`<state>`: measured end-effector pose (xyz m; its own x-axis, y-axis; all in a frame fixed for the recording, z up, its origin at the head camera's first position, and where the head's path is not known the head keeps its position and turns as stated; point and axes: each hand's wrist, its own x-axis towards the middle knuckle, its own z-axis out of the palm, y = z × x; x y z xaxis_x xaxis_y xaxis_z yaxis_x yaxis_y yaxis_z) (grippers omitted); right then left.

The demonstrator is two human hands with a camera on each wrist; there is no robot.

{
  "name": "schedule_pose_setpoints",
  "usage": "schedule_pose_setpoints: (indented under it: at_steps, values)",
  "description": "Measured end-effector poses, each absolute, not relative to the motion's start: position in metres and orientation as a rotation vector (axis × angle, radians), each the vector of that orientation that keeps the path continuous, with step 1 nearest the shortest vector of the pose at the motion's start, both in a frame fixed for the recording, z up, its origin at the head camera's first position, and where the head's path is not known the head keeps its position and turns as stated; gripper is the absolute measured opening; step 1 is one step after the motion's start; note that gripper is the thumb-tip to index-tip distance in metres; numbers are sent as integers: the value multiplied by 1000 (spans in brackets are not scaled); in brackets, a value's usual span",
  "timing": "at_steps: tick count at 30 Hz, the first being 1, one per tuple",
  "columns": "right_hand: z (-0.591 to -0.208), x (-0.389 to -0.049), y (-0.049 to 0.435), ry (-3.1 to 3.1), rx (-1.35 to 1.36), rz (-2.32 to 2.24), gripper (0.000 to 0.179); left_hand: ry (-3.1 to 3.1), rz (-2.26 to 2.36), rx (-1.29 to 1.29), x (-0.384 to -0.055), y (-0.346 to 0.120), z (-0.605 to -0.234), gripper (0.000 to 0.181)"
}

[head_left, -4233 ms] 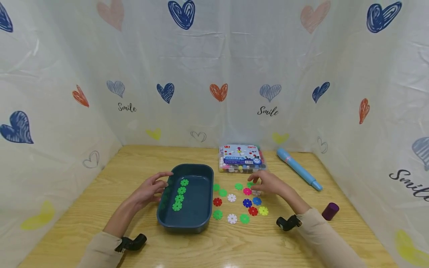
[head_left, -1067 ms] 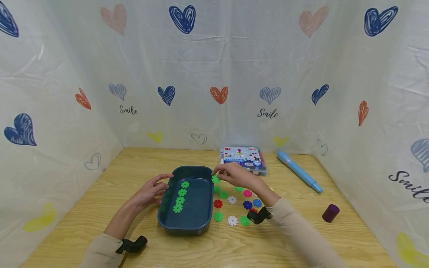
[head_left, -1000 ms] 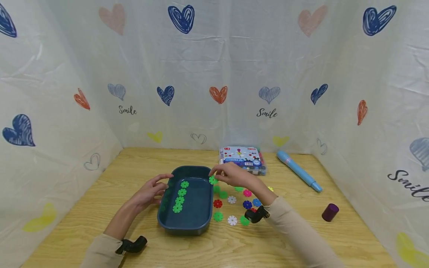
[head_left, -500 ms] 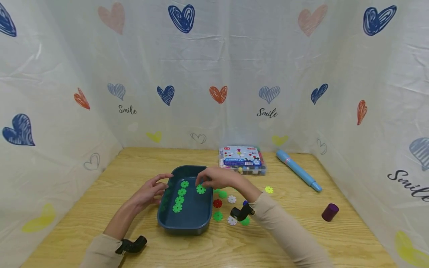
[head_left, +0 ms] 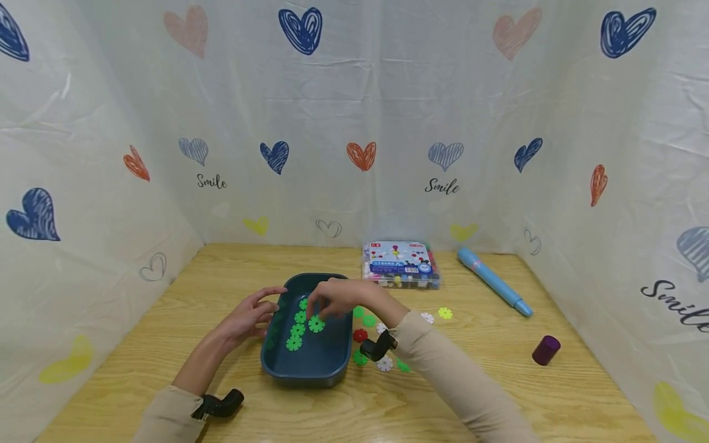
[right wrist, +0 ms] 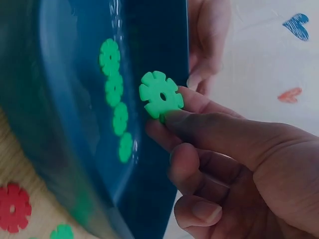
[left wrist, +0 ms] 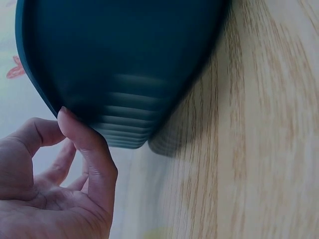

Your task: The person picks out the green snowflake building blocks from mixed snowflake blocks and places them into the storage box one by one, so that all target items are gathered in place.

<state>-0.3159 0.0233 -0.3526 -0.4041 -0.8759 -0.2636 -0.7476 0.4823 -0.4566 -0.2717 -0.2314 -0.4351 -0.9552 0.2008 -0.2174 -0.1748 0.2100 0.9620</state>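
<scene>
The green snowflake disc (head_left: pixel 316 323) hangs over the inside of the dark teal tray (head_left: pixel 338 354) in the head view, pinched in the fingertips of the right hand (head_left: pixel 338 298), whose other fingers are curled under. Four more green discs (head_left: pixel 298 323) lie in a row on the tray floor just to its left. The left hand (head_left: pixel 249 315) rests with relaxed, slightly bent fingers against the tray's left rim and grips nothing. The right forearm covers most of the loose coloured discs (head_left: pixel 360 335) on the wooden table (head_left: pixel 498 381) beside the tray, so their number cannot be told.

In the left wrist view the left hand (left wrist: pixel 60 189) is open, one fingertip touching the tray's outer wall (left wrist: pixel 124 74); the tray's edge is blurred and its inside is out of sight.

In the right wrist view the thumb and forefinger of the right hand (right wrist: pixel 224 164) pinch the green snowflake disc (right wrist: pixel 160 95) by its edge above the tray (right wrist: pixel 65 124); the row of discs (right wrist: pixel 115 99) below is soft and out of focus.

Half a second ago the disc was held just inside the tray's right wall; it now sits farther left, close to the row. A white disc (head_left: pixel 427 318) hidden then is now uncovered
</scene>
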Motion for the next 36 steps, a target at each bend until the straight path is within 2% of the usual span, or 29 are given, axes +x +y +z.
schedule_pose_setpoints:
  at_steps: [7, 15, 36]
  values:
    - [-357, -310, -2, 2177, -1367, -304, 26, 2160, 1818, 49, -272, -233, -437, 45]
    - [-369, -310, -24, 2057, -1256, -296, 27, 2158, 1814, 18, -270, -234, -435, 46]
    - [-382, -306, -46, 2026, -1240, -211, 32, 2142, 1815, 81, -273, -234, -433, 48]
